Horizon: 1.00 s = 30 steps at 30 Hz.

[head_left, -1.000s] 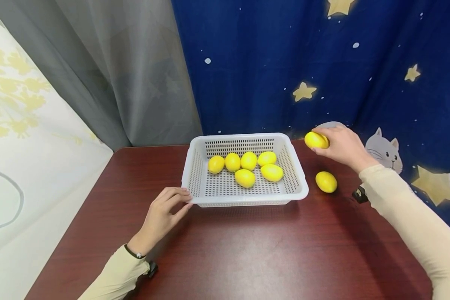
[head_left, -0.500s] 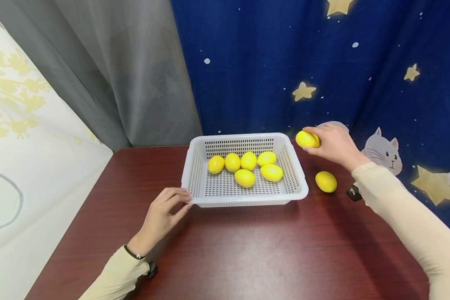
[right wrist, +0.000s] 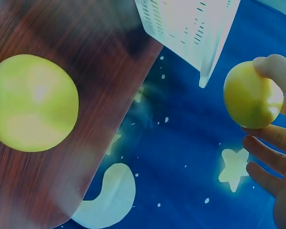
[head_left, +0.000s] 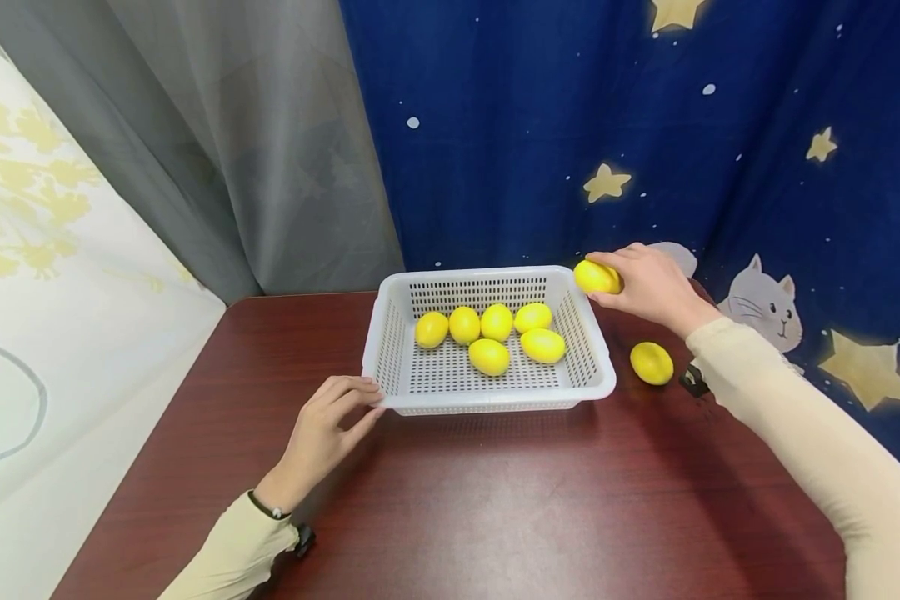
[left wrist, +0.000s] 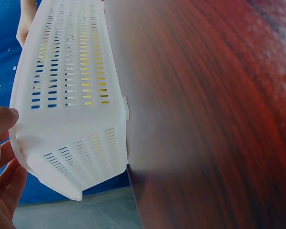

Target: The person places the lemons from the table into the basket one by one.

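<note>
In the head view a white perforated plastic basket point(head_left: 487, 400) stands on the table, with several yellow lemons point(head_left: 489, 357) inside. My left hand point(head_left: 328, 437) grips its near left corner; the left wrist view shows the thumb and fingers around the basket's rim point(left wrist: 20, 143). My right hand point(head_left: 656, 283) pinches another lemon point(head_left: 597, 277) in the air by the far right corner of the basket. The right wrist view has that lemon point(right wrist: 251, 95) between thumb and fingers, the other fingers spread below. One more lemon point(head_left: 652, 363) lies on the table right of the basket, under the right wrist.
The dark red wooden table point(head_left: 480, 508) ends just behind the basket. Beyond its back edge hang a blue star-patterned curtain point(head_left: 510, 150) and a grey curtain point(head_left: 292, 150). A pale patterned cloth point(head_left: 60, 317) borders the left side.
My right hand has carried its lemon leftward, from the right of the basket to its far right corner. The left hand and the basket stay in place.
</note>
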Tool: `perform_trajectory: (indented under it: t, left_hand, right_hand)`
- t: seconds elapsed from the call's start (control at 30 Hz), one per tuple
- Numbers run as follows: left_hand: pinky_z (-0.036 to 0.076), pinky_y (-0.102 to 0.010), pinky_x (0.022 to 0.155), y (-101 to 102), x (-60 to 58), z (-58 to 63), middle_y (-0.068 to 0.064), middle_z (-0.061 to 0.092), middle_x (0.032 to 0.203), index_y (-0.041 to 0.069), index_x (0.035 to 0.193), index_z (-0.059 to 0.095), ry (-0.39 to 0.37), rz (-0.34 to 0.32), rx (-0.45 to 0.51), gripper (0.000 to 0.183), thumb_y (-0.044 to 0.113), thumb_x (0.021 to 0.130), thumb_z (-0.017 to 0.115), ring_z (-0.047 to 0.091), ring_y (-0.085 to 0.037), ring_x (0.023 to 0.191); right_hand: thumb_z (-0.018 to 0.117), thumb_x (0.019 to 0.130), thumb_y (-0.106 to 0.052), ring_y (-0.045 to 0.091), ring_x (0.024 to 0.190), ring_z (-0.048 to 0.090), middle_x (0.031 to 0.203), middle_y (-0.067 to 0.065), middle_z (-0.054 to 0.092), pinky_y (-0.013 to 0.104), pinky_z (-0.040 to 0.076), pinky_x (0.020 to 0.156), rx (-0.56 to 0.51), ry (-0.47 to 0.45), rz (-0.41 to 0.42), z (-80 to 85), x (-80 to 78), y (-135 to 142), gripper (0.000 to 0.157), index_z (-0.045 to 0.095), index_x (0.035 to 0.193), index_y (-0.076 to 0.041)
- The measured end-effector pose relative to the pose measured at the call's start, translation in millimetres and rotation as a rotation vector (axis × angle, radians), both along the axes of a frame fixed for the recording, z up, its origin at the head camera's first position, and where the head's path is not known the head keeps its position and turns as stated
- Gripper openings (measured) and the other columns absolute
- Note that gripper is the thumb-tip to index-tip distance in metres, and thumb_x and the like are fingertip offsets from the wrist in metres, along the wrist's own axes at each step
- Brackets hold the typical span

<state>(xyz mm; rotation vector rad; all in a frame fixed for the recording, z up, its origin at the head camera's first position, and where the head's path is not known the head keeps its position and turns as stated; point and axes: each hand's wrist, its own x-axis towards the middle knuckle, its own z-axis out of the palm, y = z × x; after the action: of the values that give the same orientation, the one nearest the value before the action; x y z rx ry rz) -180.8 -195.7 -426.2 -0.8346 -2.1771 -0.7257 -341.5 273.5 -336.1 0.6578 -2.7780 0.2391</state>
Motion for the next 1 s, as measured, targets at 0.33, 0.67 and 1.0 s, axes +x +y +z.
perform_trajectory:
  t: [0.33,0.67,1.0]
  left_hand:
    - [0.043,-0.014,0.104,-0.5,-1.8,-0.5,-0.004,0.072,0.103,0.011,0.096,0.075,0.012,-0.007,0.006,0.027,0.004,0.071,0.085,0.064,-0.022,0.102]
    - [0.041,-0.012,0.105,-0.9,-1.5,-0.6,-0.004,0.072,0.103,0.01,0.096,0.075,0.011,-0.007,0.003,0.028,0.004,0.071,0.085,0.065,-0.024,0.102]
    - [0.042,-0.013,0.105,-0.7,-1.9,-1.9,-0.003,0.072,0.104,0.011,0.097,0.075,0.008,0.0,0.001,0.028,0.005,0.071,0.085,0.064,-0.021,0.103]
  right_hand:
    - [0.077,0.083,-0.04,0.032,0.108,0.057,0.124,0.013,0.068,0.05,0.051,0.089,0.011,0.016,0.044,4.0,-2.4,-12.5,0.06,0.058,0.137,-0.019]
    - [0.075,0.085,-0.038,0.032,0.11,0.058,0.126,0.012,0.068,0.049,0.051,0.091,0.039,0.015,0.085,4.9,-6.2,-25.6,0.059,0.057,0.138,-0.019]
    - [0.075,0.085,-0.041,0.03,0.108,0.058,0.122,0.009,0.07,0.046,0.052,0.091,0.041,0.007,0.124,6.2,-8.0,-39.7,0.06,0.057,0.139,-0.021]
